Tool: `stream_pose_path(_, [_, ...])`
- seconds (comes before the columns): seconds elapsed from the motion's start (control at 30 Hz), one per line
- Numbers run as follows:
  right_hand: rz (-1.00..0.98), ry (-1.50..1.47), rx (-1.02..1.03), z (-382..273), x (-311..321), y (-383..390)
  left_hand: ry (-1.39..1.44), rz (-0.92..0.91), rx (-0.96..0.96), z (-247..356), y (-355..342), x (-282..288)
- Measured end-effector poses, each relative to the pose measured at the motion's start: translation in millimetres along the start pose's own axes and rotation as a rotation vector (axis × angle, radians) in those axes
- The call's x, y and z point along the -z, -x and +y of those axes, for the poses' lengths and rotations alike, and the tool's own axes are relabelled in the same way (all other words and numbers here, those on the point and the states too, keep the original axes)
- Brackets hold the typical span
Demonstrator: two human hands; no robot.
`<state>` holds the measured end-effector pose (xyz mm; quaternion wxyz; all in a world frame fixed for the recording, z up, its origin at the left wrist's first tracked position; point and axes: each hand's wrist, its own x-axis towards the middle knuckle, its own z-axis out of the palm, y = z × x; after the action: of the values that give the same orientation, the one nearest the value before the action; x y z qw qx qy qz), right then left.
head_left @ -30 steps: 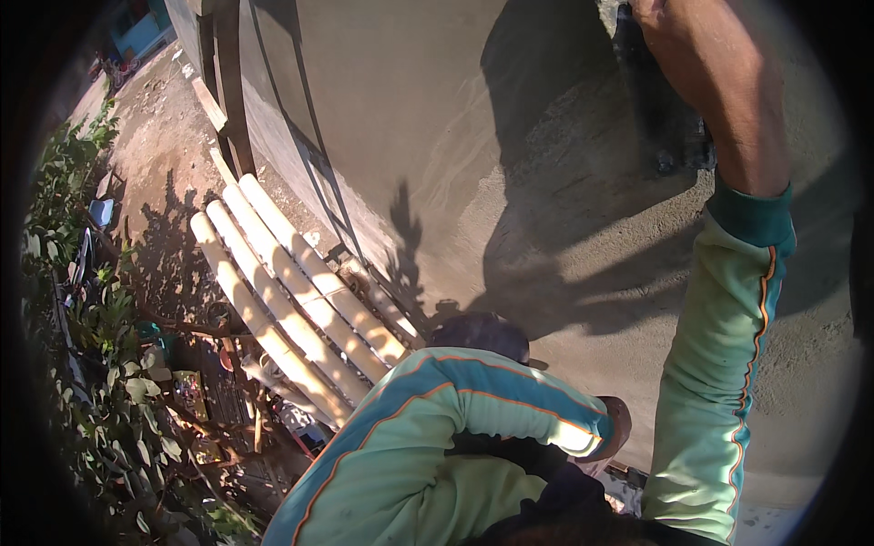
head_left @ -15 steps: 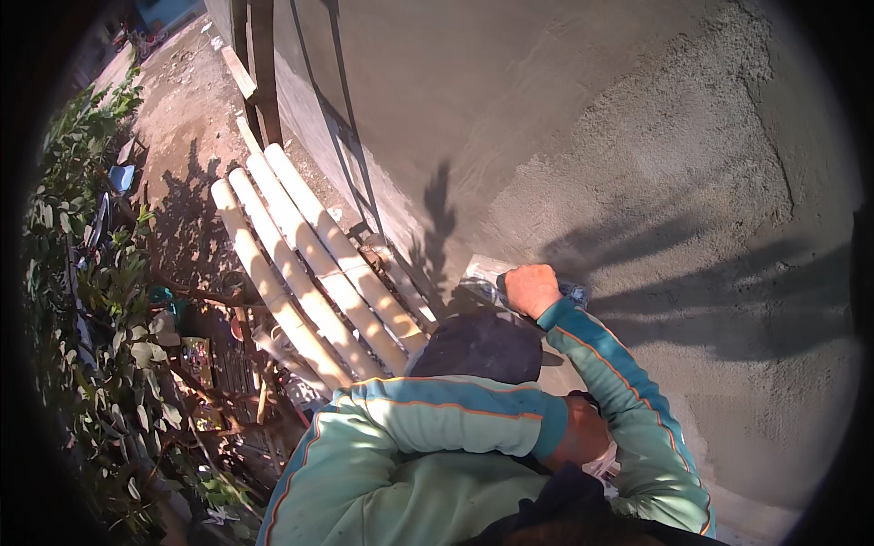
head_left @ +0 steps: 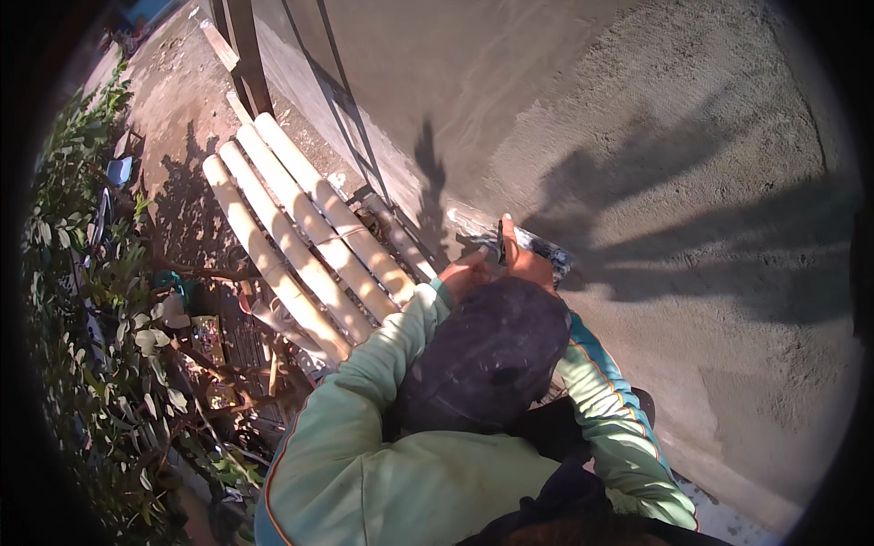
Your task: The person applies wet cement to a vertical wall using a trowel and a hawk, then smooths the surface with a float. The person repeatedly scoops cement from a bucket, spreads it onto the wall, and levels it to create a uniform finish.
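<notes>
So there's a flat, plaster-smeared trowel [head_left: 552,257] down low by the grey wall [head_left: 655,136], which is smooth in spots, gritty and sandy in others. Right hand [head_left: 530,266] has its fingers closed round the handle, one digit sticking out straight. Left hand [head_left: 466,275] is just beside it, fingers loosely bent, can't tell if it's gripping anything. Smooth, round bamboo poles [head_left: 296,196] further left.
</notes>
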<state>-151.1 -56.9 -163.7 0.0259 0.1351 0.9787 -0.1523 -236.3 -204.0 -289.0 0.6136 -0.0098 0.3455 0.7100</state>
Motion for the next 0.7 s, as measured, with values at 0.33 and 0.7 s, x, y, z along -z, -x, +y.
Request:
stream_pose_path(0.33, [0.068, -0.898, -0.241, 9.1, 1.4, 91.9, 0.141, 0.263, -0.058, -33.2, -133.7, 40.9])
stream_pose_path(0.7, [-0.156, 0.185, -0.057, 59.8, 167.9, 195.1, -0.479, 0.405, -0.486, 197.2, -131.5, -45.4])
